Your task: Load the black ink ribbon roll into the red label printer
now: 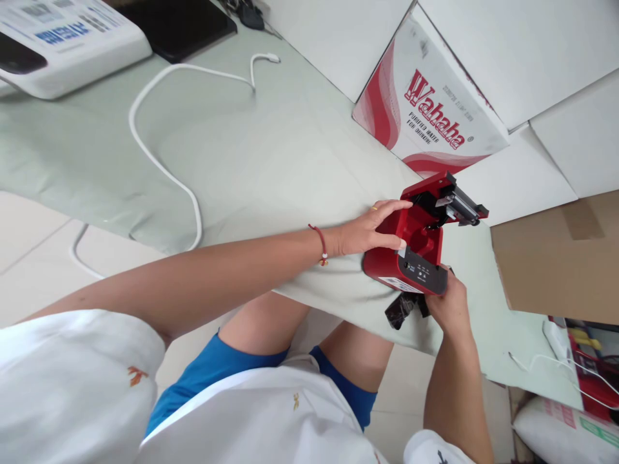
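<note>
A red portable printer (pixel 387 264) with its lid (pixel 428 187) raised stands on the cloth-covered table. Its hollow red inside and a dark front panel with small buttons show, and a grey roller sits at the lid's edge. My left hand (pixel 374 229) grips the printer's left side, thumb on the edge of the dark panel and fingers on the rim by the lid. Around the near right corner of the printer is my right hand (pixel 449 306), its fingers mostly hidden behind the body. Beneath that corner lies a black strap or pouch (pixel 401 309).
A Wahaha water carton (pixel 425 109) and white boxes (pixel 522 58) line the far side. To the right is a brown cardboard box (pixel 556 251). On the left are a white cable (pixel 140 142), a white device (pixel 97 58) and a black tablet-like slab (pixel 188 29).
</note>
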`<state>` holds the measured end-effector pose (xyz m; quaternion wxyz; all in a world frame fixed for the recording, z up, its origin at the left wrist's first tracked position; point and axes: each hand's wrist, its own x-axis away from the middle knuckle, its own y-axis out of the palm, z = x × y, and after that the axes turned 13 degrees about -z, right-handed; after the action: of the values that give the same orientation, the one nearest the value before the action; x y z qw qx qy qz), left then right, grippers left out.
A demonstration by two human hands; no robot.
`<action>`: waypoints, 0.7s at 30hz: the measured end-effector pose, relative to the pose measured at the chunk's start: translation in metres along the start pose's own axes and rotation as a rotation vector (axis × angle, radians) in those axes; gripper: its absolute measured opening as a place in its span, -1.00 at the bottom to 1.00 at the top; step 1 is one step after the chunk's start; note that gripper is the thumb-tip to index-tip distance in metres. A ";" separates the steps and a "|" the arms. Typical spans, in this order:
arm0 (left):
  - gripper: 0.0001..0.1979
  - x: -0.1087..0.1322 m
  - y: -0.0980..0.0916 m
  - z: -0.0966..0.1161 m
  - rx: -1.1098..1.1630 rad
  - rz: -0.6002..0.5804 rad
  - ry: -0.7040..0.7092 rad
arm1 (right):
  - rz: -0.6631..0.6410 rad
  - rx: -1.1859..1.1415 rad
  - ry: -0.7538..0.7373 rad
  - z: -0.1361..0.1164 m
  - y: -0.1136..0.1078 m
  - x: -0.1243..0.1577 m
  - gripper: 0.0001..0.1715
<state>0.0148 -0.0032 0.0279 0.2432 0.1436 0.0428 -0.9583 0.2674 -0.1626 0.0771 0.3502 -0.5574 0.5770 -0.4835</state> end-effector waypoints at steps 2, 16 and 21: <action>-0.07 0.000 0.000 0.000 -0.001 0.007 0.004 | -0.017 -0.003 -0.002 0.002 -0.007 0.004 -0.57; -0.11 0.000 -0.001 0.003 0.003 0.001 -0.003 | -0.136 -0.015 0.324 0.000 -0.035 0.008 -0.36; -0.11 0.000 -0.001 0.002 0.001 -0.006 -0.014 | -0.182 -0.157 0.185 -0.010 -0.104 0.037 -0.28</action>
<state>0.0136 -0.0028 0.0292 0.2404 0.1370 0.0412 -0.9601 0.2842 -0.1884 0.1837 0.2057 -0.5861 0.5900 -0.5159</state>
